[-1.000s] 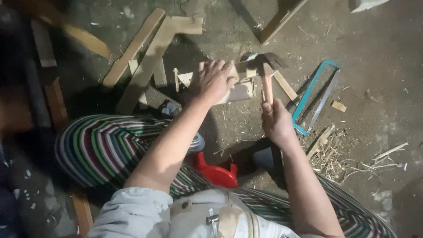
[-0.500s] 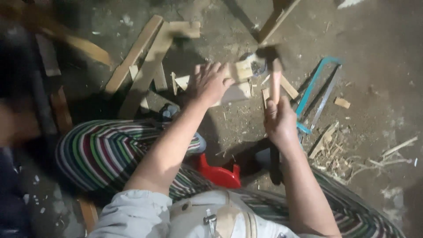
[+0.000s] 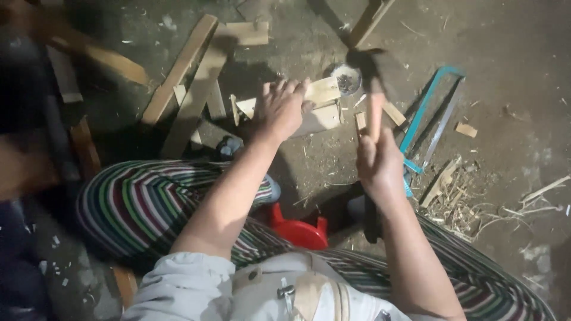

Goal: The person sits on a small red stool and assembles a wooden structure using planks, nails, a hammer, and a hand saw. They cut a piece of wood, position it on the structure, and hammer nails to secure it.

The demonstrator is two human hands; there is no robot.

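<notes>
My left hand [image 3: 281, 110] presses down on a pale wooden block [image 3: 321, 104] lying on the dirt floor. My right hand [image 3: 377, 163] grips the wooden handle of a hammer [image 3: 373, 110], which is raised and blurred, its dark head up above the block. A small round tin [image 3: 346, 77] holding small dark bits sits just beyond the block.
A blue-framed hacksaw [image 3: 431, 113] lies to the right of the hammer. Long wooden planks [image 3: 184, 77] and short offcuts lie to the left and behind. Wood shavings [image 3: 464, 196] litter the right side. A red stool [image 3: 297, 229] sits under my striped trousers.
The hammer has swung up from the block to a raised position. My left hand has stayed on the block.
</notes>
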